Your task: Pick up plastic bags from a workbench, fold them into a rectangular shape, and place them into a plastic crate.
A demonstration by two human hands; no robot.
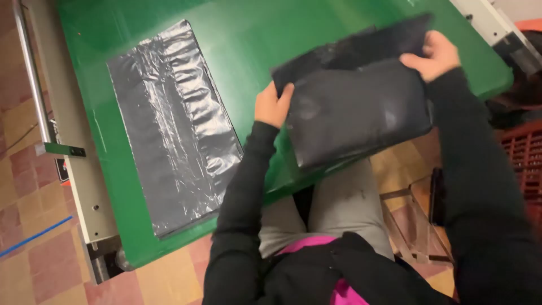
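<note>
The left hand [273, 105] is closed on the near left edge of a filled black plastic bag [355, 110], thumb over the top and fingers curled beneath. The right hand [435, 55] pinches the bag's far right corner, just where the loose flap begins, fingers folded tight around the film. Between them the bag hangs partly over the near edge of the green table [237, 39], its lower part out above the person's lap.

It looks soft and light to me, padded by something flat inside, with slick film that would slide under a loose grip; the edges and the flap seem the surest places to take it.

To the left of the held bag, a stack of flat grey plastic bags [172, 124] lies on the table, crinkled and shiny. Beyond the table's left side runs a metal rail [31, 73]. Right of the bag, a red crate [522, 155] sits off the table.
</note>
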